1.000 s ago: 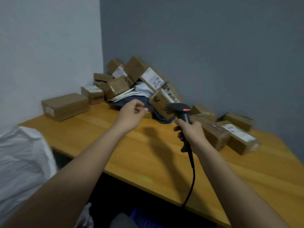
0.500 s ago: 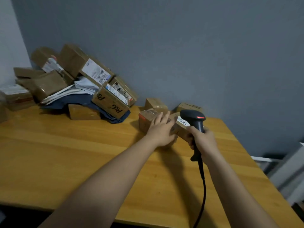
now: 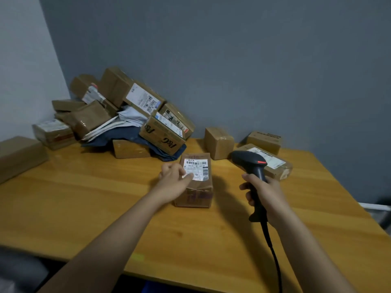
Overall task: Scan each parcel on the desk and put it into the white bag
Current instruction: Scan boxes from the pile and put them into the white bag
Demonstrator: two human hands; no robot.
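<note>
Because the small taped cardboard parcel point(image 3: 195, 180) lies label-up on the tabletop point(image 3: 84, 208), it should handle as light and rigid; grasp it across its long sides. Of the hands, the left hand point(image 3: 174, 179) grips its left edge, thumb on the label. The right hand point(image 3: 264, 193) clasps the scanner point(image 3: 251, 166), raised beside the parcel.

The parcel point(image 3: 195, 180) lies on the desk point(image 3: 84, 208), left of the scanner point(image 3: 251, 166).
</note>
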